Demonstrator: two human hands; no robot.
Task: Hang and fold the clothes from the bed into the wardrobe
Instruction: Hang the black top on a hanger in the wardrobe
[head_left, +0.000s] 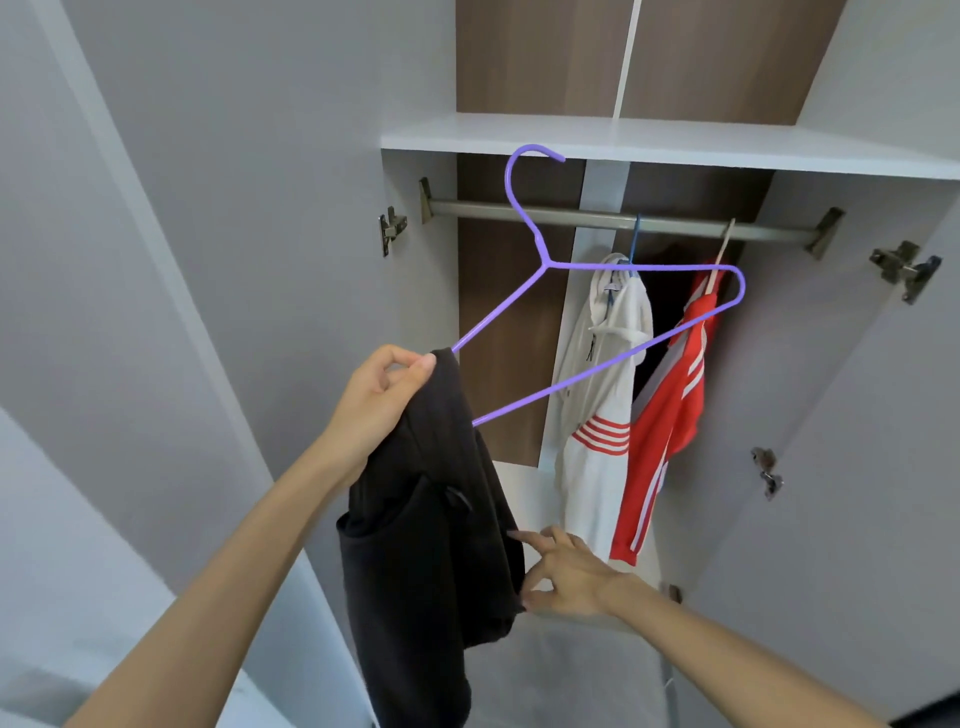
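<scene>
The left hand (382, 410) grips the black garment (431, 571), bunched over one end of the purple hanger (543, 257). The right hand (571, 571) pinches the garment's lower right edge. The hanger's hook is up in front of the wardrobe rail (478, 209), just under the shelf (623, 137). The rail's left stretch is bare, and a white jacket (597, 415) and a red jacket (665, 415) hang on its right.

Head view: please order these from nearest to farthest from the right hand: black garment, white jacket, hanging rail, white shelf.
1. black garment: just left of the right hand, at its fingertips.
2. white jacket: just above and behind the hand, inside the wardrobe.
3. hanging rail: high above the hand.
4. white shelf: over the rail, farthest.
</scene>
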